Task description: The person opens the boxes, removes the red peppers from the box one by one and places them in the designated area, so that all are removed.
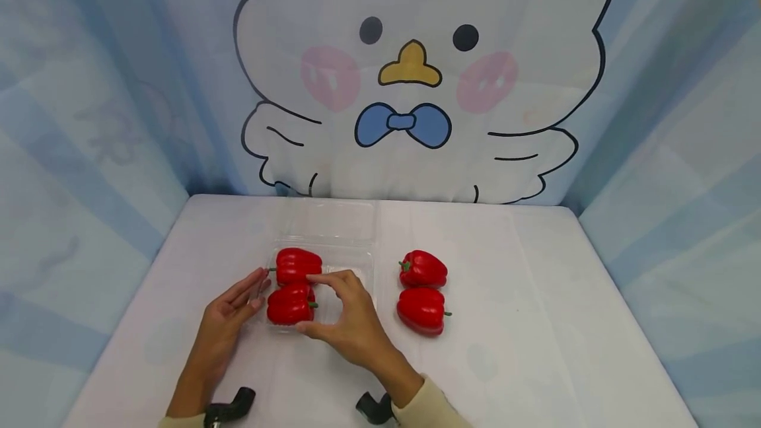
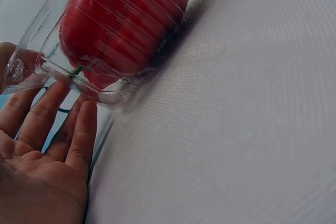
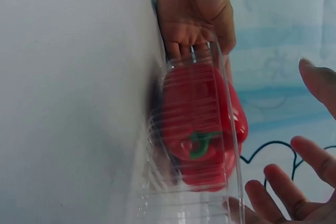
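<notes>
A clear plastic clamshell box (image 1: 358,261) lies with its lid (image 1: 333,220) folded back. Two red bell peppers fill its left side: a rear pepper (image 1: 297,264), stem leftward, and a front pepper (image 1: 289,306), stem rightward. My left hand (image 1: 222,319) touches the box's left wall, its fingers (image 2: 42,119) nearly straight. Over the box is my right hand (image 1: 357,322), thumb and fingers spread around the right end of the front pepper. A gap separates these fingers (image 3: 283,187) from the pepper (image 3: 202,124) in the right wrist view.
To the right of the box, a red bell pepper (image 1: 423,268) lies behind another red bell pepper (image 1: 422,311) on the white-covered table (image 1: 523,322). A printed curtain (image 1: 410,170) hangs behind the table's rear edge, with more curtain at both sides.
</notes>
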`<control>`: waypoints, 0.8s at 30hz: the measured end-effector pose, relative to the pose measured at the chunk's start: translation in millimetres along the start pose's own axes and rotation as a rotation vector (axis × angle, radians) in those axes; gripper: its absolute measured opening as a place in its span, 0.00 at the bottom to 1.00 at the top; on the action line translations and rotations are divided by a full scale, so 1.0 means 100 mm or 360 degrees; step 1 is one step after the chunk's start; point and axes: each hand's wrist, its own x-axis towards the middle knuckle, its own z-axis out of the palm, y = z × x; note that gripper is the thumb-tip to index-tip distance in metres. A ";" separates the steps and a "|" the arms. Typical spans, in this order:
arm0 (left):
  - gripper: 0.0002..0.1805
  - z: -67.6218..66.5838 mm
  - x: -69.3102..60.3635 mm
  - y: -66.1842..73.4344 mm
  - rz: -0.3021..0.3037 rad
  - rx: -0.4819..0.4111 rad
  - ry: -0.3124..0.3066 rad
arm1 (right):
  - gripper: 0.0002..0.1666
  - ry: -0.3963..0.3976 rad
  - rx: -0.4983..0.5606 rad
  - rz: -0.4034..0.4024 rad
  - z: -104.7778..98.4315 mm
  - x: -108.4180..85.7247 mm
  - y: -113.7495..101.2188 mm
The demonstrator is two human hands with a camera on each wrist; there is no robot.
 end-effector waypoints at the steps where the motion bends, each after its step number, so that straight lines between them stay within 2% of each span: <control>1: 0.35 0.00 -0.01 -0.01 0.0011 0.0004 -0.0005 | 0.43 -0.0014 -0.0004 0.0016 0.02 0.01 0.00; 7: 0.34 0.00 -0.03 -0.01 0.0065 0.0006 -0.0025 | 0.45 -0.0064 -0.0036 0.0059 0.12 0.08 0.01; 18: 0.36 -0.01 -0.03 0.01 -0.0016 0.0008 -0.0010 | 0.44 -0.0115 -0.0047 0.0140 0.25 0.19 0.02; 24: 0.35 0.01 -0.01 0.01 -0.0022 0.0011 -0.0004 | 0.43 -0.0127 -0.0060 0.0177 0.28 0.26 0.02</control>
